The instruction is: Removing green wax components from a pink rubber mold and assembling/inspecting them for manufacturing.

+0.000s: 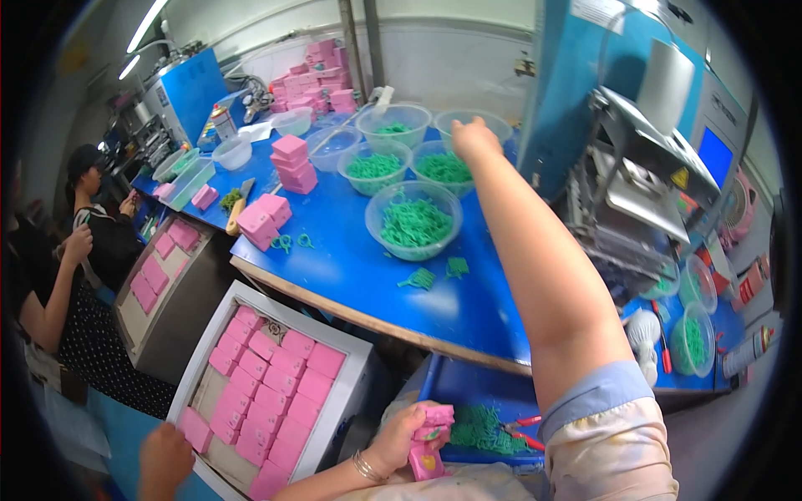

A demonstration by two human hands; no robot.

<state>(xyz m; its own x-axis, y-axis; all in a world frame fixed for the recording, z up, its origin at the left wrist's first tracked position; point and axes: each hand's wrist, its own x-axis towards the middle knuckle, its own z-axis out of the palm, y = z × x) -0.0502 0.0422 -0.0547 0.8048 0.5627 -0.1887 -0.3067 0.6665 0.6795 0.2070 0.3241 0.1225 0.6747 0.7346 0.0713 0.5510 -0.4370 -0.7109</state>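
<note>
Low in the head view, my left hand (393, 442), with bracelets at the wrist, is closed around a pink block (435, 415) that shows green in its side. Just beneath it is another pink block (426, 462) with a yellow spot, against my lap. My right arm reaches far forward over the blue table. My right hand (476, 139) is at the clear plastic bowl (499, 119) at the back; its fingers look curled, and what they hold, if anything, is hidden. Bowls of green pieces (415, 222) stand nearby, with loose green pieces (418, 278) in front.
Pink blocks fill a white-edged tray (361, 367) at left, with another person's hand (163, 455) beside it. A blue bin (501, 386) holds green scraps and red-handled pliers (525, 432). Stacked pink blocks (294, 164) and a knife (240, 206) lie on the table. A machine (635, 184) stands right.
</note>
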